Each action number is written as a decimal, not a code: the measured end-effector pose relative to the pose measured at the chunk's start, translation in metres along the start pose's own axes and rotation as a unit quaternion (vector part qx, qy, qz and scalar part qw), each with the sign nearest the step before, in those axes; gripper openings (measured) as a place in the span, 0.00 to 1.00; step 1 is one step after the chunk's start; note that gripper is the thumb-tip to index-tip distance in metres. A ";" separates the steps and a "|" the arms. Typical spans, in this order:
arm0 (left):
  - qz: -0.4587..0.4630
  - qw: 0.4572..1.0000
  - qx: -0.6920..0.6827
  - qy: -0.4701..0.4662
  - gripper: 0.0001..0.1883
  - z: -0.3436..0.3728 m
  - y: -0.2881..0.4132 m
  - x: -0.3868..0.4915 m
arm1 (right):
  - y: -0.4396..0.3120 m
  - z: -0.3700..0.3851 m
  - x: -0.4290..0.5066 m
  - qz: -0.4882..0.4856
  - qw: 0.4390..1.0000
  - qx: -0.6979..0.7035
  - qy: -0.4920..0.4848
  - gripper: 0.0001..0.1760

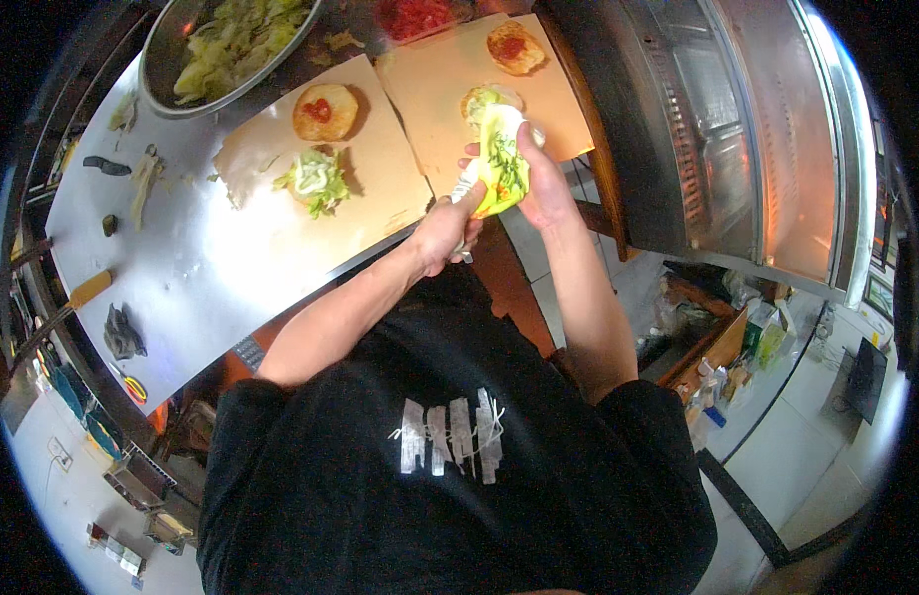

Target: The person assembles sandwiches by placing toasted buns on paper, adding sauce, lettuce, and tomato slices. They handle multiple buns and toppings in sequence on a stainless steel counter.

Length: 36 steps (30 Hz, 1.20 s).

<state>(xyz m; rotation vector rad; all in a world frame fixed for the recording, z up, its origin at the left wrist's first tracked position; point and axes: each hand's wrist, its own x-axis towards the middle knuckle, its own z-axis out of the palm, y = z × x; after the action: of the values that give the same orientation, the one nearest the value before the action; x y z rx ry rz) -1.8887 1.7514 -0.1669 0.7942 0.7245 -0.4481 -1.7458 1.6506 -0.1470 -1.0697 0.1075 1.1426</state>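
A yellow-green and white sauce pouch (504, 160) is held between both hands. My left hand (446, 234) grips its lower, gathered end, while my right hand (541, 182) wraps around the upper part, thumb along its side. The pouch's far end hangs over a bun half with lettuce (483, 99) and partly hides it. Beyond lies another bun half (515, 49) with red sauce. On the left sheet of brown paper (378, 167) are a bun half with red sauce (326, 111) and shredded lettuce topped with white sauce (316, 178).
A metal bowl of lettuce (151, 82) stands at the back left, near a container of red food (415, 18). Scraps and a crumpled dark cloth or glove (123, 332) lie on the steel table (184, 290). A metal appliance (705, 134) borders the right side.
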 end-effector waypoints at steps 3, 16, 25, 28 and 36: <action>0.010 0.984 0.167 0.065 0.27 0.031 0.006 0.013 | -0.003 -0.014 -0.002 -0.033 0.987 -0.151 0.047 0.25; 0.062 0.983 0.157 0.073 0.28 0.088 0.037 0.111 | -0.075 -0.055 0.067 -0.097 0.846 -0.511 0.119 0.19; 0.050 0.987 0.127 0.089 0.29 0.083 0.041 0.108 | -0.079 -0.036 0.081 -0.142 0.726 -0.665 0.099 0.19; 0.079 0.990 0.082 0.086 0.29 0.088 0.033 0.102 | -0.077 -0.035 0.074 -0.137 0.698 -0.697 0.087 0.20; 0.051 0.993 0.083 0.067 0.29 0.092 0.039 0.108 | -0.088 -0.029 0.068 -0.187 0.657 -0.720 0.122 0.17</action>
<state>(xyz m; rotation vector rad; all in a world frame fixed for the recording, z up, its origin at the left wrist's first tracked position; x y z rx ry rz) -1.7538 1.6948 -0.1821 1.0213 0.7732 -0.3685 -1.6339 1.6752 -0.1446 -2.4999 -0.9530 0.5058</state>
